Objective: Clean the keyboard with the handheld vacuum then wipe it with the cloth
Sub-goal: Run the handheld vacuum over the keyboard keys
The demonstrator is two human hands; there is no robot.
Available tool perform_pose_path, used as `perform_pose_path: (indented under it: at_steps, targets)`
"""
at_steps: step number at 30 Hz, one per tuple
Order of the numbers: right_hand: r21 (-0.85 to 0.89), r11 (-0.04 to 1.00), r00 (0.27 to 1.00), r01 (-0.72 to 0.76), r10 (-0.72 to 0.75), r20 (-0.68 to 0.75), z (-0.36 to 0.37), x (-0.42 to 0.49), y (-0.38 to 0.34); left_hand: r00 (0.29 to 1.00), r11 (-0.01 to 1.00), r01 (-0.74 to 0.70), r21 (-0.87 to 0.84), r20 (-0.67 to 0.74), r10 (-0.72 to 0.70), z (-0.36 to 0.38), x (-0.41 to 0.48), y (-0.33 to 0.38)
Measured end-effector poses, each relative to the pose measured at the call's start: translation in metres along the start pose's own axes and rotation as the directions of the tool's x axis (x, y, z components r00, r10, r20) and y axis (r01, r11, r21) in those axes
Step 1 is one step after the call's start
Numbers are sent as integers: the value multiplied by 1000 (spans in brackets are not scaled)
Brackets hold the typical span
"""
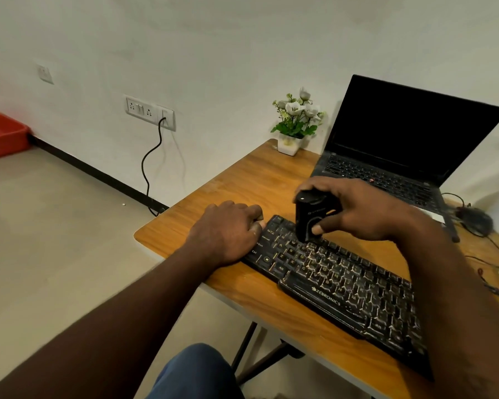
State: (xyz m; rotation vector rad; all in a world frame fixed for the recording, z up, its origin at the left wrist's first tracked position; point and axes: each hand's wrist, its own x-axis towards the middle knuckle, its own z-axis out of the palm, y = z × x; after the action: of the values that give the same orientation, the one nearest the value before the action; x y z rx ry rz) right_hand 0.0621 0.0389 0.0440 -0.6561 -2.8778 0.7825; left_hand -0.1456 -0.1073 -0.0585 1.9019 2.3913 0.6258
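1. The keyboard [343, 283] is black and lies flat on the wooden worktop [242, 180]. Its long axis runs on a slant from the far left to the near right, and its spacebar row faces the person.
2. The handheld vacuum [311, 217] is a short black cylinder that stands nearly upright. Its long axis is close to vertical, with the top tipped slightly left. Its lower end points down and sits on the keys near the keyboard's far-left corner.
3. The right hand [366, 208] grips the vacuum from the right side. Its fingers [314, 187] are wrapped over the top and its thumb is pressed to the near face of the body.
4. The left hand [228, 228] rests on the keyboard's left end, knuckles up. Its fingers [254, 211] are bent and clamped on that end near the far-left corner.
5. An open laptop [409, 131] with a dark screen stands behind the keyboard. A small potted plant [296, 122] stands at the worktop's far corner, and a dark mouse [474, 220] lies to the right.
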Motion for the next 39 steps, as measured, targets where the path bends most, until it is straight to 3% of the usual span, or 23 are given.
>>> perform_pose_path:
  at_steps: [3,9,14,18,22,27,34,36,39]
  targets:
    - [-43,999,1000,-4,3,-9,-3,12,-2,1000,1000,1,7,0,-1,0,0,0]
    - [-50,989,981,140,-145,-130,29,46,-22,1000,1000,7,4,-5,-7,-3,-3,3]
    - [-77,996,996,54,-47,82,-10,29,-7,1000,1000,9,16,-22,-9,-1,-1,3]
    - [37,998,998,58,-57,-18,-5,35,-3,999,1000,5,20,-35,-5,0,-2,2]
    - [135,991,992,6,-23,127,-19,38,6,999,1000,10,14,-31,-10,0,-2,2]
    - [359,932,991,-46,89,-103,5,58,9,999,1000,9,12,-31,-8,0,-1,2]
    - [346,901,965,-262,238,110,-17,36,28,999,1000,8,8,-49,-8,1,0,2]
    - [354,886,954,-301,282,107,-21,29,32,998,1000,9,17,-58,-8,2,0,1]
    - [497,824,956,-273,291,42,-2,38,24,999,1000,11,21,-51,-10,0,0,2]
